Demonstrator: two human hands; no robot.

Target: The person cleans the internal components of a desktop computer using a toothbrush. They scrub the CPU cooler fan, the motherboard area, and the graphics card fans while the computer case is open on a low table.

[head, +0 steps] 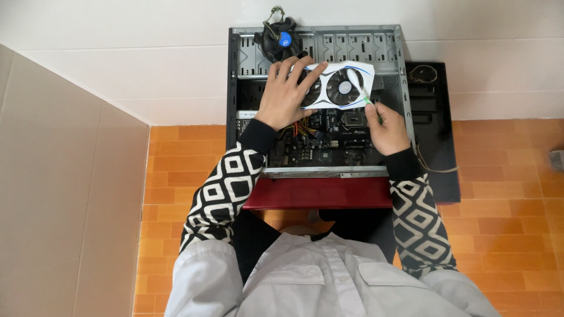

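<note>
gripping white twin-fan graphics card [335, 87] – left hand [286, 94] spread; right hand [385, 126] pinching green-handled brush [359, 88].

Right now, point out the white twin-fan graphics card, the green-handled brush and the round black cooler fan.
white twin-fan graphics card [329, 88], head view, shroud between fans.
green-handled brush [356, 80], head view, white bristles.
round black cooler fan [281, 41], head view, hub.

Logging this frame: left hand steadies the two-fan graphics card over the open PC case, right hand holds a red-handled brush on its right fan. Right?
Not quite. In the head view the brush in the right hand has a green handle, not red. The rest holds: the left hand steadies the two-fan graphics card over the open PC case.
</note>
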